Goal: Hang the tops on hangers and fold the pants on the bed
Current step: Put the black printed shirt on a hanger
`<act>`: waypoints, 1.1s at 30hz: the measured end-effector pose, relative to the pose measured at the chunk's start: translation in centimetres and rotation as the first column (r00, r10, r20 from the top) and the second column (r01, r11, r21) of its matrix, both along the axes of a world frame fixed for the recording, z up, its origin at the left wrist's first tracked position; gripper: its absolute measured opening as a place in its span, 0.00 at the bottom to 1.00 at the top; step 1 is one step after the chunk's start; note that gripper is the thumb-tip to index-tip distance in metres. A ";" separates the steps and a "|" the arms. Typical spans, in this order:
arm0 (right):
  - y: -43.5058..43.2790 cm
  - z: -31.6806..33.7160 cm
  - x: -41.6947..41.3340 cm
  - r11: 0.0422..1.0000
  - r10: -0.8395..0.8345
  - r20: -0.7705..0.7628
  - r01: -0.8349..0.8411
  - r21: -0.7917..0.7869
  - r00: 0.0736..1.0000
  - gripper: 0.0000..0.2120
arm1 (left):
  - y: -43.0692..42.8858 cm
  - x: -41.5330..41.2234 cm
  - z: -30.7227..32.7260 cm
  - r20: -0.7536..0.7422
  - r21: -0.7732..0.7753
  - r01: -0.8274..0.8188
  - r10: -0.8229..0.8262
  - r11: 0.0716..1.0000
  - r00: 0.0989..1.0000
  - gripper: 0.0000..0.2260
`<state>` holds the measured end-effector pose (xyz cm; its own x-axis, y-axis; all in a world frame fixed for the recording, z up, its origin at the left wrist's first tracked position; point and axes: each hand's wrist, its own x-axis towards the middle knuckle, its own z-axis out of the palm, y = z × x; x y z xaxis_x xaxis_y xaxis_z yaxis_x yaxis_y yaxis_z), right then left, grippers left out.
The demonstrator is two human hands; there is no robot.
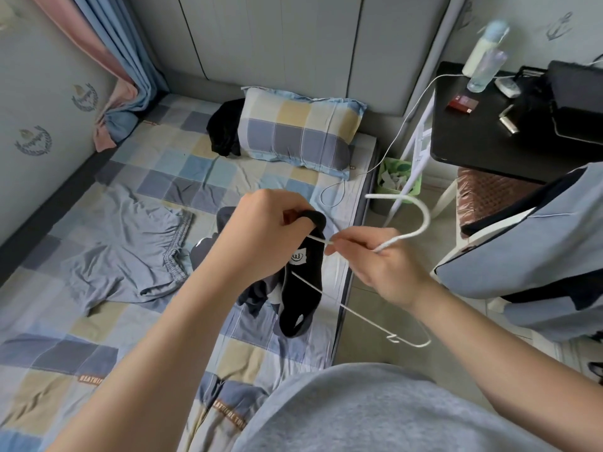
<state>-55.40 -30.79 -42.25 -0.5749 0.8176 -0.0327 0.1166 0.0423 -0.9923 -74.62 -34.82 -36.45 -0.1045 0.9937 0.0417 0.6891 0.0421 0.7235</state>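
My left hand [261, 233] grips the collar of a black top [301, 288] that hangs down over the bed's right side. My right hand [381, 259] holds a white wire hanger [421, 223] by its neck, hook pointing up and away. One hanger arm reaches into the top's neck opening; the other slopes down to the right, bare. Grey-blue shorts [130, 256] lie spread and crumpled on the checked bedsheet [81, 353] to the left. Another black garment [225, 128] lies bunched beside the pillow.
A checked pillow [300, 132] lies at the bed's head. A white cable [391, 141] runs from the bed to a black side table [489, 125] with bottles and small items. A light blue garment [538, 256] hangs at right. A green bin [394, 177] stands on the floor.
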 end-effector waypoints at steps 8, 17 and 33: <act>-0.6 -1.6 -0.2 0.991 0.036 -0.124 -0.051 -0.122 0.992 0.11 | -1.2 0.0 -2.0 -0.253 -0.053 0.189 -0.196 0.981 0.947 0.11; 2.2 0.3 3.5 0.998 0.052 -0.048 -0.054 -0.044 0.998 0.13 | -2.8 -4.4 -3.2 -0.468 0.186 0.262 -0.149 0.947 0.871 0.15; 1.2 -0.3 0.7 0.980 -0.125 0.055 0.115 0.162 0.991 0.21 | -3.2 1.5 -4.0 -0.472 0.066 0.340 -0.271 0.938 0.839 0.18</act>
<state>-54.73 -29.55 -42.60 -0.4730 0.8784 0.0688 0.1945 0.1802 -0.9642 -73.08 -38.04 -40.47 0.2676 0.9515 0.1519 0.8998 -0.3032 0.3138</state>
